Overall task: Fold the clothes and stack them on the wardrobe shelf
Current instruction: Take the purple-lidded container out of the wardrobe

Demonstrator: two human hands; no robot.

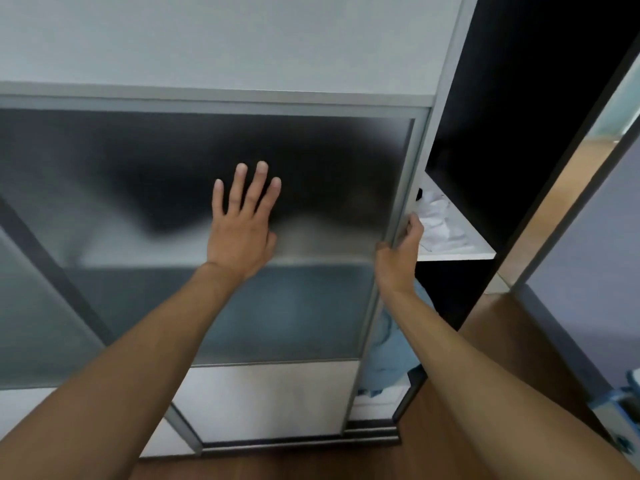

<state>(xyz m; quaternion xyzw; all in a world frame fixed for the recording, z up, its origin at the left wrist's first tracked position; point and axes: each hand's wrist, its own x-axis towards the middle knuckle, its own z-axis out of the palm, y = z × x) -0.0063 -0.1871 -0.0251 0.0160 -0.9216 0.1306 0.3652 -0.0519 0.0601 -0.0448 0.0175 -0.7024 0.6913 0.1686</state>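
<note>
A frosted sliding wardrobe door [311, 299] fills the middle of the head view. My left hand [242, 226] presses flat on its glass, fingers spread and straight. My right hand [400, 251] grips the door's metal right edge [403, 188], fingers curled round it. To the right of that edge the wardrobe stands open, showing a white shelf [481, 252] with crumpled white cloth [438, 223] on it. Lower down, light blue clothing [389, 355] lies in the gap behind the door's edge, partly hidden by my right forearm.
A second sliding panel [52, 306] overlaps at the left. Brown wooden floor [450, 445] runs below the door track. A tall mirrored or grey door [588, 237] stands close on the right. A light blue object [623, 403] sits at the lower right edge.
</note>
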